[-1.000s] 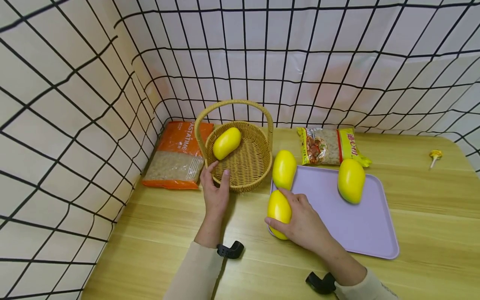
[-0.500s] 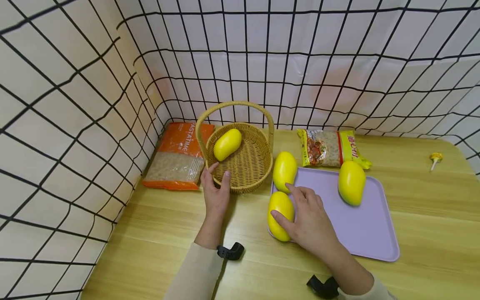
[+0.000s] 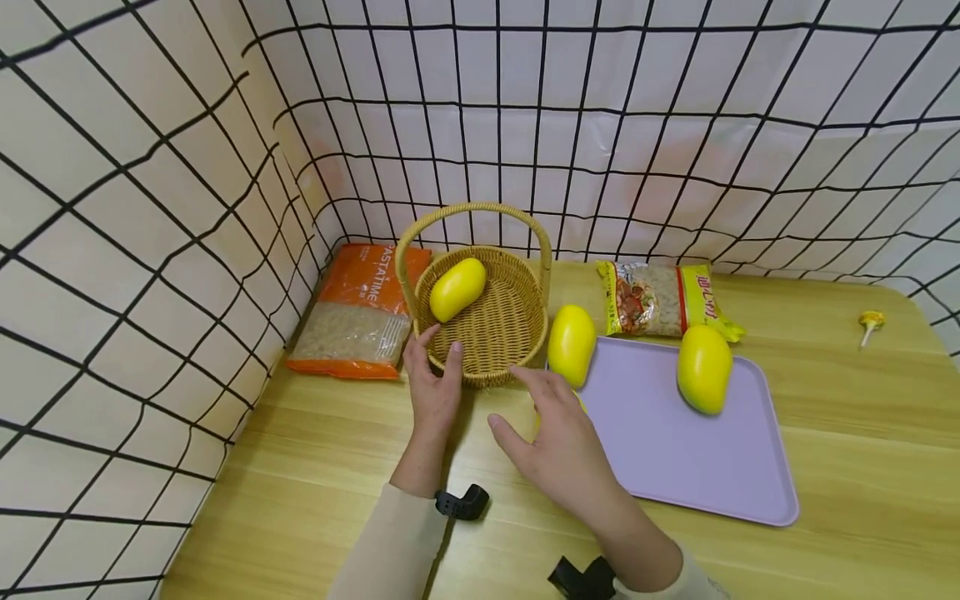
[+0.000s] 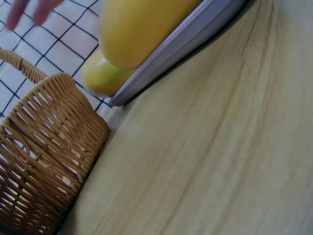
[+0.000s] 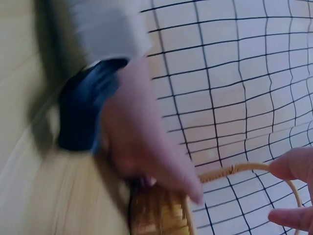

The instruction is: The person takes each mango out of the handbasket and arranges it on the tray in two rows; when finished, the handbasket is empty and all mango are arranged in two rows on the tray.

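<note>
My left hand (image 3: 435, 392) holds the front left rim of a wicker basket (image 3: 513, 358), its thumb over the rim. Inside the basket lies one yellow mango (image 3: 458, 289). Fingers spread and holding nothing, my right hand (image 3: 558, 454) hovers between the basket and a lilac tray (image 3: 697, 467). Behind that hand a second mango (image 4: 142, 29) is mostly hidden in the head view; the left wrist view shows it large at the tray's edge. A third mango (image 3: 572, 346) lies at the tray's back left corner, and another mango (image 3: 705, 371) toward its back right.
An orange PASTATIME bag (image 3: 360, 308) lies left of the basket. Behind the tray is a yellow and red food packet (image 3: 660, 298). A lollipop (image 3: 870, 323) lies at the far right of the wooden table (image 3: 862, 417). Black wire grid (image 3: 540, 108) over white sheeting encloses the back and sides.
My right hand has let go of the front mango on the tray and moved left toward the basket, empty. The left hand stays at the basket rim.
</note>
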Motion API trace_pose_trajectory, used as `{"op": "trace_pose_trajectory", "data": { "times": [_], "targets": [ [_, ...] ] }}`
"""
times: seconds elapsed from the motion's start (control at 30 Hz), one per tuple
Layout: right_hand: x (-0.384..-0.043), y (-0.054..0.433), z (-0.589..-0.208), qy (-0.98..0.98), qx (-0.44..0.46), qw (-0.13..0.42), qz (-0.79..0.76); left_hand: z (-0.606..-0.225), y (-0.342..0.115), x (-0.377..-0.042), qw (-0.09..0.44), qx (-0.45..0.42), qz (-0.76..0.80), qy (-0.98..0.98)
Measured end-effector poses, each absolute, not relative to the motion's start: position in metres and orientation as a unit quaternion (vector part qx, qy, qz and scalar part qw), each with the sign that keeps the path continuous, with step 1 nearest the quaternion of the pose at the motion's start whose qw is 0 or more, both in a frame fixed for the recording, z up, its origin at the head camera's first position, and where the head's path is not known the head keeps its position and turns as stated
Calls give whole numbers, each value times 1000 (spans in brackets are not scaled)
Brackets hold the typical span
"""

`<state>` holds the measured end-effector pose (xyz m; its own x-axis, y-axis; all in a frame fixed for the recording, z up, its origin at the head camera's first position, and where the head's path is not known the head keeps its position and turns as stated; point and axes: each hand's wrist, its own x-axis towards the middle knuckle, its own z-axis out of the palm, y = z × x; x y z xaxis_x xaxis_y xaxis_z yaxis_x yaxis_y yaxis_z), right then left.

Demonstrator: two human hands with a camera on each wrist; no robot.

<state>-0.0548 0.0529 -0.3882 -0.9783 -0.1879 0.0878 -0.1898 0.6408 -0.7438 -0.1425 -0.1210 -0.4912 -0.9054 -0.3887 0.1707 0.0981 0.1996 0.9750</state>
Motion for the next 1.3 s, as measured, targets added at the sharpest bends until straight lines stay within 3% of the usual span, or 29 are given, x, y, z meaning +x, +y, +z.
{"op": "trace_pose_trajectory", "data": {
  "times": [0.27,0.5,0.93,1.3],
  "targets": [
    [-79,11,-378,-882,87,20,463,-495,-122,-145,190,96,-625,-751],
    [-129,-10,-362,-889,92,12,448,-493,-121,-147,199,101,-622,-750],
    [-220,-4,-370,-914,109,-60,387,-493,-120,-145,196,105,-613,-759],
    [-260,-11,-395,-906,88,-104,400,-493,-122,-144,193,104,-617,-756]
  ]
}}
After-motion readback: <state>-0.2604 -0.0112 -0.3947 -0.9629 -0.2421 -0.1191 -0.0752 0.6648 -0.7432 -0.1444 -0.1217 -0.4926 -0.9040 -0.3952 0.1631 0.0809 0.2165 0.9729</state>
